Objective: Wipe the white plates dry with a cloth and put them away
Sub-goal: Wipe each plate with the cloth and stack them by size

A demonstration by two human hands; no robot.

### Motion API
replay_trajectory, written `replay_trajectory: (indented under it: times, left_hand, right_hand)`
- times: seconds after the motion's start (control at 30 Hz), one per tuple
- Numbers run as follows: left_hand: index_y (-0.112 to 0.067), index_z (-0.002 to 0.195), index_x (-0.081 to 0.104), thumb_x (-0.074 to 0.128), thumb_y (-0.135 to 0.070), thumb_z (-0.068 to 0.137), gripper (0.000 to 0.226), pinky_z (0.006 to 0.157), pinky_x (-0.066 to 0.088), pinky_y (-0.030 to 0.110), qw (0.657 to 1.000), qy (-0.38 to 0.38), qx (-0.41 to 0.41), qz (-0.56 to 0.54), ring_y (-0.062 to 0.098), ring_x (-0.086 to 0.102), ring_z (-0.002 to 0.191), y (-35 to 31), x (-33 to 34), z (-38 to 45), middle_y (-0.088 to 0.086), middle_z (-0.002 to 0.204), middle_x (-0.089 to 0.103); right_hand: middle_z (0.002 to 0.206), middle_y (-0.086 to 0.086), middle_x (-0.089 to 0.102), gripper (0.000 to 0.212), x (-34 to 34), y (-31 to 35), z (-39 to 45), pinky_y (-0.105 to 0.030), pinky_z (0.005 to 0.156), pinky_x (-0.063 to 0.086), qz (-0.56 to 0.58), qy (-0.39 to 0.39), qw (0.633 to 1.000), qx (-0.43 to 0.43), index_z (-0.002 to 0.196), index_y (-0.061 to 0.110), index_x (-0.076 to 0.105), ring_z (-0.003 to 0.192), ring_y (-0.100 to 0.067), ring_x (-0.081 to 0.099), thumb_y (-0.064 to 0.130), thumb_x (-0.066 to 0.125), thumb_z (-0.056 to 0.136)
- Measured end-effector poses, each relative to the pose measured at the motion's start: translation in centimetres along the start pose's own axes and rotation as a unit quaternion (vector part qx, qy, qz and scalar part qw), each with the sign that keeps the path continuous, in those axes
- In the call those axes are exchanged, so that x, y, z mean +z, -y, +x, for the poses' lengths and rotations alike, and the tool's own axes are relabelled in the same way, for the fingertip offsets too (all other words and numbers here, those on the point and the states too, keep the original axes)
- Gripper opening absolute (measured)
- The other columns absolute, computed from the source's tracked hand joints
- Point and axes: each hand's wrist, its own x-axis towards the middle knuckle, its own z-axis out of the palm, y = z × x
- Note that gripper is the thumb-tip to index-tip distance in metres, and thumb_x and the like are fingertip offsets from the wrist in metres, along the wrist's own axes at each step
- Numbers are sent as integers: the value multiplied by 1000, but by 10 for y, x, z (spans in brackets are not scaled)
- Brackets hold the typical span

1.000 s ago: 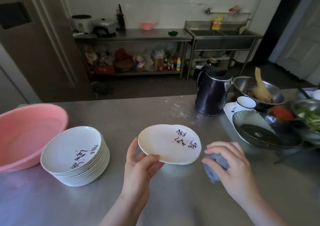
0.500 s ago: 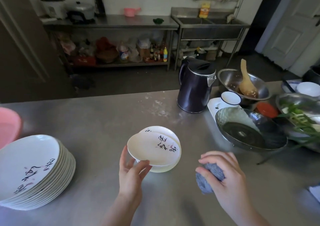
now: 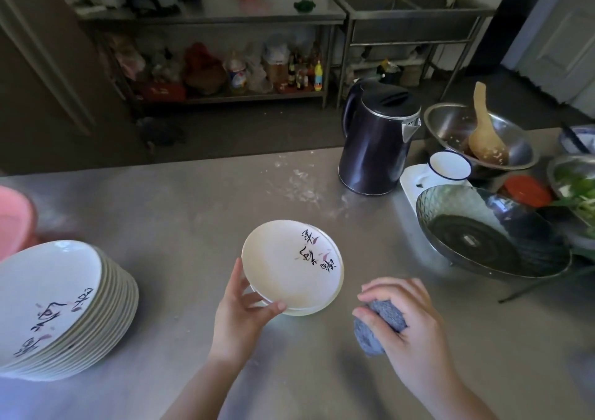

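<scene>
Since the earlier frame the view has swung right and dipped: the pink basin (image 3: 14, 218) is nearly off the left edge, the stack (image 3: 61, 310) sits further left, and the plate (image 3: 291, 263) has come down onto the small pile under it.

Head view, one landmark: the plate, centre of the bench (image 3: 193, 213). Left hand (image 3: 240, 316) grips its near-left rim, thumb on top, fingers (image 3: 238, 278) curled beneath; whether the plate is fully resting or a bit lifted, cannot tell. At least one more plate edge shows beneath. Right hand (image 3: 409, 329), just right of and nearer than the plate, is closed round a bunched grey cloth (image 3: 375, 326), not touching the plate.

Step judged: setting a wiped plate on the dry pile. To do it well, seat the rim squarely on the one below, let go only when flat, then reach for the stack far left of the plate. Cloth looks wadded; shaking out a fresh face would dry better.

Bench is brushed steel, smooth, with white specks beyond the plate towards the kettle (image 3: 373, 139). Right of the plate sit crowded bowls, a glass dish (image 3: 489, 233) nearest. Beyond: dim kitchen, steel shelf table, sink, door far right.
</scene>
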Motion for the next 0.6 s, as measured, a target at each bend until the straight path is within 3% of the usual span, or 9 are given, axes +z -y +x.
replay_trajectory:
  times: [0.1, 0.23, 0.43, 0.6]
  left_hand:
    - [-34, 146, 38, 94, -15, 60, 105, 74, 54, 20, 997, -15, 9, 76, 7, 63, 90, 3, -1, 3, -7, 120, 58]
    - [-39, 131, 44, 94, -12, 58, 93, 85, 54, 32, 995, -37, 1, 97, 16, 62, 88, 9, 5, 6, -9, 110, 40]
    - [-27, 140, 43, 93, -13, 62, 94, 89, 50, 31, 993, -51, -13, 107, 12, 60, 83, 14, 8, 6, -5, 111, 35]
    - [-30, 137, 43, 90, -16, 68, 85, 87, 44, 25, 992, -56, -16, 110, 6, 59, 86, 8, 10, -2, -3, 116, 34]
  right_hand:
    - [98, 21, 63, 10, 6, 1, 0, -20, 86, 40, 9, 2, 1000, 4, 84, 26, 68, 94, -12, 57, 36, 67, 81]
    - [97, 22, 63, 11, 9, 6, 1, -14, 85, 39, 13, 1, 1000, 1, 82, 23, 68, 95, -9, 56, 34, 67, 81]
    - [98, 22, 63, 13, 8, 14, 0, -13, 86, 38, 9, 3, 1000, 3, 83, 22, 68, 96, -10, 56, 35, 66, 81]
    - [98, 23, 62, 11, 4, 25, -3, -12, 86, 37, 6, 6, 1000, -4, 82, 24, 68, 96, -7, 55, 35, 66, 81]
